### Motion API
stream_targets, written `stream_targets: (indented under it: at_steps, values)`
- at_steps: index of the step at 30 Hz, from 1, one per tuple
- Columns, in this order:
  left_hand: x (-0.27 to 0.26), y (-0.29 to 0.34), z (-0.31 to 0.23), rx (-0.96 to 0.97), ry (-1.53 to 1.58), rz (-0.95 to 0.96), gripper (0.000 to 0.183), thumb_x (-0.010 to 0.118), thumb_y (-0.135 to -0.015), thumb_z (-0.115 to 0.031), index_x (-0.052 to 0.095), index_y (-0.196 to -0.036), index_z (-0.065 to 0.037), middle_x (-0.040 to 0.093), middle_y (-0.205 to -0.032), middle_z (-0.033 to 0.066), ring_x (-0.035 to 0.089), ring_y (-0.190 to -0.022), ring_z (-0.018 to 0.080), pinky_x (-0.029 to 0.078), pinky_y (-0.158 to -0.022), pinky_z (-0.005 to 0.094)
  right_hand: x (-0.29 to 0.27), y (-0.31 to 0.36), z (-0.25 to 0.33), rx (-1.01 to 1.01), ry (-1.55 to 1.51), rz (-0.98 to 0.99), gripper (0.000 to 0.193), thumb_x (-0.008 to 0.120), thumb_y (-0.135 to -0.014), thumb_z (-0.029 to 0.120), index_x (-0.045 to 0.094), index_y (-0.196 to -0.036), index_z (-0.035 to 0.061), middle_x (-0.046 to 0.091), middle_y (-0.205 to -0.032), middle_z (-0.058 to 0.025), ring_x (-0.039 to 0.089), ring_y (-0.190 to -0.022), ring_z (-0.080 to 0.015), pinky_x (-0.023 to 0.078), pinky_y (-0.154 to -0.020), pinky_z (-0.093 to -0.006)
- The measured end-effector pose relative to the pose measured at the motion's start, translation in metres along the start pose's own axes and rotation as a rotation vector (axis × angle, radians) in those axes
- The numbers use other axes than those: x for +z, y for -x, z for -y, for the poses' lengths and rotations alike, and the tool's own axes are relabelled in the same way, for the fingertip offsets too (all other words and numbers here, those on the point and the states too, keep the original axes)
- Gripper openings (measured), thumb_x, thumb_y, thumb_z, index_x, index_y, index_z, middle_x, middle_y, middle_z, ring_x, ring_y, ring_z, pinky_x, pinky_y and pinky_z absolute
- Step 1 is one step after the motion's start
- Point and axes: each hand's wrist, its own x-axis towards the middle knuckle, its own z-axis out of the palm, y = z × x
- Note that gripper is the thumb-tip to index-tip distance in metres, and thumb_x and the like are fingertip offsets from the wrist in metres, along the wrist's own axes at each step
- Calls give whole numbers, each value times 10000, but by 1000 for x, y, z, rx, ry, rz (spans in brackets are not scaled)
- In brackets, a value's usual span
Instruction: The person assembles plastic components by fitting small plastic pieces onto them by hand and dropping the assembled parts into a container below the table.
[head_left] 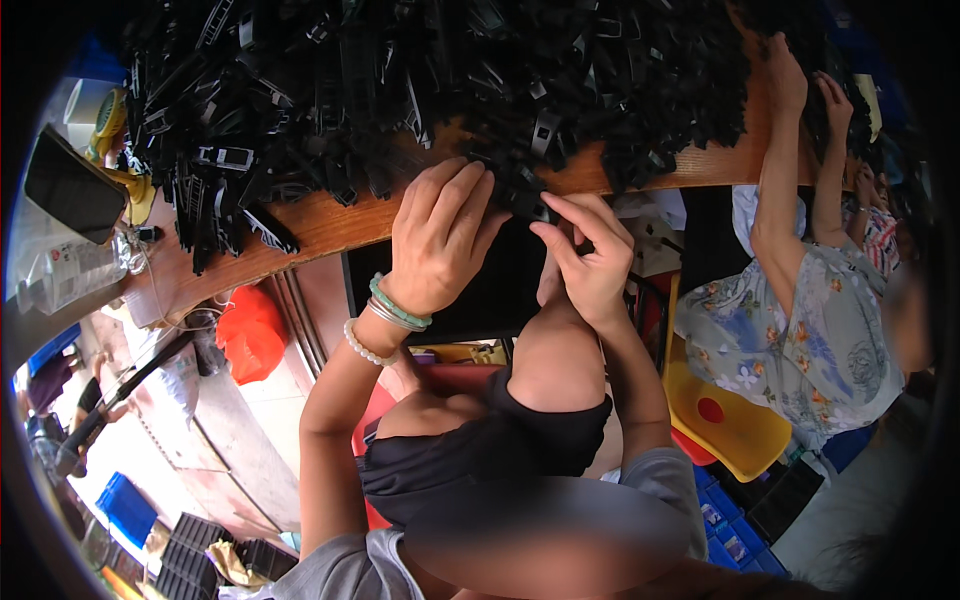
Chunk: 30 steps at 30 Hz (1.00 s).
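At the table's near edge, my left hand (pixel 440 235) is closed, its fingers bent together against a small black plastic part (pixel 527 206). Bracelets circle that wrist. My right hand (pixel 592 255) pinches the right end of the same part between thumb and forefinger. Much of the part is hidden by my fingers and blends into the dark pieces behind it. Beyond both hands spreads a large heap of black plastic parts (pixel 400 90), some long and slotted like ladders, piled over the wooden table (pixel 330 222).
On the right, a co-worker in a floral top (pixel 790 340) reaches onto the table. A yellow chair (pixel 725 420) and blue crates (pixel 730 520) stand below. To the left are a dark-screened device (pixel 75 185), a yellow fan (pixel 108 120), a red bag (pixel 252 335) and black trays (pixel 190 560).
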Motion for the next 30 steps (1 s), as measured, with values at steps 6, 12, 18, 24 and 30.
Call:
stream_targets:
  at_steps: [6,12,18,24,30]
  values:
    - [1,1,-1,-20,41,-10,410,711,-687,47,666,-1094,28,648,-1113,133,626,-1053,317,478,-968,495,2,2,1,-69,128,-48,301,804,-733,-3,711,-1019,-9,624,-856,-66,556,-726,-194,432,-611,-304]
    - [2,-1,-2,-64,99,-30,452,601,-665,114,660,-1105,32,643,-1103,146,624,-1069,328,468,-1002,505,11,-13,10,-154,243,-15,298,810,-688,1,728,-974,-3,599,-820,-61,549,-777,-230,438,-649,-343]
    - [0,2,-2,-67,155,-22,485,599,-660,109,635,-1140,53,615,-1135,167,599,-1091,352,459,-1032,510,20,-13,8,-136,228,-71,287,802,-694,-1,724,-970,-11,602,-828,-75,558,-768,-249,450,-660,-347]
    - [-2,5,-2,-124,118,-34,549,567,-698,149,548,-1242,77,532,-1258,200,546,-1153,402,448,-1052,508,-6,-13,11,-218,153,5,232,759,-745,-41,710,-970,-22,616,-848,-96,569,-728,-260,466,-650,-357]
    - [7,7,3,-109,-25,-12,490,570,-783,146,572,-1261,37,548,-1294,187,538,-1195,391,450,-1033,456,19,-58,-6,-150,519,-223,248,796,-796,247,634,-842,66,600,-815,-51,578,-769,-253,416,-710,-391]
